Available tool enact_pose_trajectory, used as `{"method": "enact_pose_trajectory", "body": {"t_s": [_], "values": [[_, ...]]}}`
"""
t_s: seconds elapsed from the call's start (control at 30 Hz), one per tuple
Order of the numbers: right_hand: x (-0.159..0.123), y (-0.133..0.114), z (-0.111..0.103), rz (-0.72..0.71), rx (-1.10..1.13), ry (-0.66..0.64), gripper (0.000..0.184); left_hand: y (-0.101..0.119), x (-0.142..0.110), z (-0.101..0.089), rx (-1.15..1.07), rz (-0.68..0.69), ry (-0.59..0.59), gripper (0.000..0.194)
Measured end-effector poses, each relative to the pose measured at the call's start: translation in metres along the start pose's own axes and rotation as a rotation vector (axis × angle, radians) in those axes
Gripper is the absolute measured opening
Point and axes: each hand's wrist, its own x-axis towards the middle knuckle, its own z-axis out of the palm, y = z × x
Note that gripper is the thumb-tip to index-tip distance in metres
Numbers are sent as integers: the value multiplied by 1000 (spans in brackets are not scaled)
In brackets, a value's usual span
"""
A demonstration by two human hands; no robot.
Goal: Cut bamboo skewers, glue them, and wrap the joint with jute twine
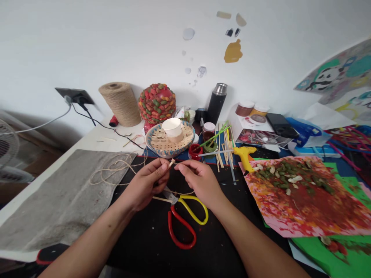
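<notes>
My left hand [149, 175] is closed in a pinch on a thin wooden stick [172, 162], whose pale tip shows above the thumb, seemingly with twine around it. Close beside it, my right hand [199, 181] pinches a strand of twine at that tip. Loose loops of twine [108, 170] lie left of my left hand. Below both hands, scissors [185, 220] with one red and one yellow handle rest on the black mat [145, 239]. A pale stick [162, 199] pokes out beneath my left hand; whether it is the held one I cannot tell.
Behind my hands stands a woven basket [153, 143] with a white paper cup [172, 128]. Paint jars [195, 151], loose sticks [224, 150] and a yellow glue gun [245, 157] lie rightward. A twine spool [120, 104], black flask [216, 104] and painted sheet [278, 212] surround the workspace.
</notes>
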Motion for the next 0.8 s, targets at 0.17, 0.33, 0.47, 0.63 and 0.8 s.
{"method": "enact_pose_trajectory", "body": {"t_s": [0.17,0.33,0.47,0.63,0.8], "values": [[0,0,0,3,0,-3,27,0,1,-2,18,-7,-22,39],[-1,-1,-1,15,-11,3,28,0,-1,-1,11,-35,-2,41],[0,0,-1,21,-19,7,28,0,-2,-1,4,-64,-53,40],[0,1,0,19,-10,1,28,0,-3,-1,21,-91,-85,37],[0,1,-1,24,-32,-2,28,3,-4,0,25,-106,-102,36]]}}
